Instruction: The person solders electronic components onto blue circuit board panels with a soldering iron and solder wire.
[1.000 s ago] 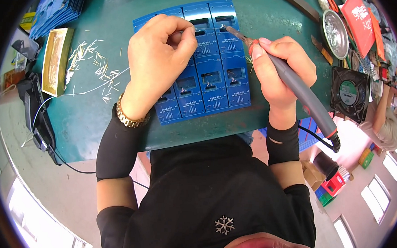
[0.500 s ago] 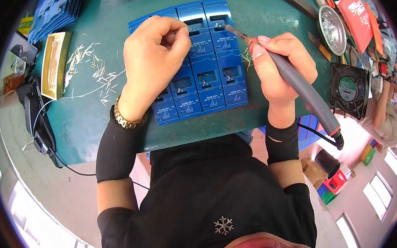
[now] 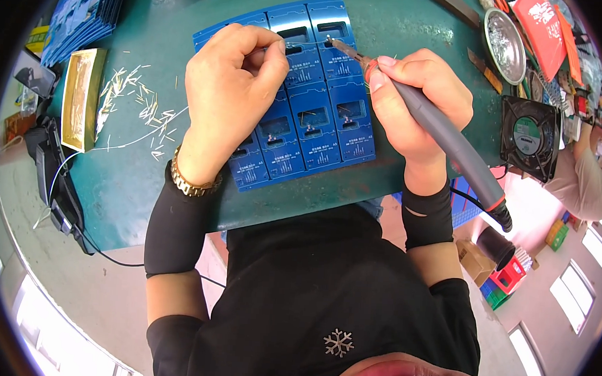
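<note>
Circuit-board panel (image 3: 328, 97): likely soldering; right grip (image 3: 421, 102) clasps soldering iron (image 3: 446, 138) above panel, left grip (image 3: 231, 82) pinches solder wire (image 3: 116, 149); next needs steadiness.

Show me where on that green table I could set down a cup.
The green table looks bare at lower left, between the black device and left sleeve, and at upper right, between the blue boards and silver dish. It's crowded beside the tray with loose clippings, around the fan, and where the left hand covers the boards.
</note>
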{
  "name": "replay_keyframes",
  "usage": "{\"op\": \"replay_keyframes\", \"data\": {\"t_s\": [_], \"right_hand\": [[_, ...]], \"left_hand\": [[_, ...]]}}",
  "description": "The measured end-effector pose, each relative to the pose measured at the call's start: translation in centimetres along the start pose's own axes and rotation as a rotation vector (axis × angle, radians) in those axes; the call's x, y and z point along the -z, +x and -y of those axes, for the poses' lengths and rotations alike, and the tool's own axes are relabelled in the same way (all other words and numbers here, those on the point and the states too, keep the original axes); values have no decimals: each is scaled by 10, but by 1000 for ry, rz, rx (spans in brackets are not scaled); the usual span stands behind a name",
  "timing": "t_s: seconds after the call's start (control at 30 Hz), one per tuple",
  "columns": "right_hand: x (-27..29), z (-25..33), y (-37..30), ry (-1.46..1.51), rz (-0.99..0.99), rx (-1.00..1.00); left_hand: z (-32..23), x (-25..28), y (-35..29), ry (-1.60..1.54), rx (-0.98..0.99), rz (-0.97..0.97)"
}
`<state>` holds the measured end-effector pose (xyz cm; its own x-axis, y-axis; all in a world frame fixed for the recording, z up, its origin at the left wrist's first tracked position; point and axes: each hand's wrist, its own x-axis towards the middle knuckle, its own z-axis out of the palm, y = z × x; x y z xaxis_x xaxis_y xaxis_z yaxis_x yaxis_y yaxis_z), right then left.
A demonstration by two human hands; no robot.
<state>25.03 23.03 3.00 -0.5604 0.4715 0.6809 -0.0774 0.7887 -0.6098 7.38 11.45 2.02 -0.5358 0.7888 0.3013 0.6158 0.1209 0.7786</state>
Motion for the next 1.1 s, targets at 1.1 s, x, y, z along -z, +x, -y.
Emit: {"op": "replay_keyframes", "data": {"t_s": [1.1], "right_hand": [[-1,-4,-2,17,-94,-22]], "left_hand": [[-6,-8,2,72,-75,1]]}}
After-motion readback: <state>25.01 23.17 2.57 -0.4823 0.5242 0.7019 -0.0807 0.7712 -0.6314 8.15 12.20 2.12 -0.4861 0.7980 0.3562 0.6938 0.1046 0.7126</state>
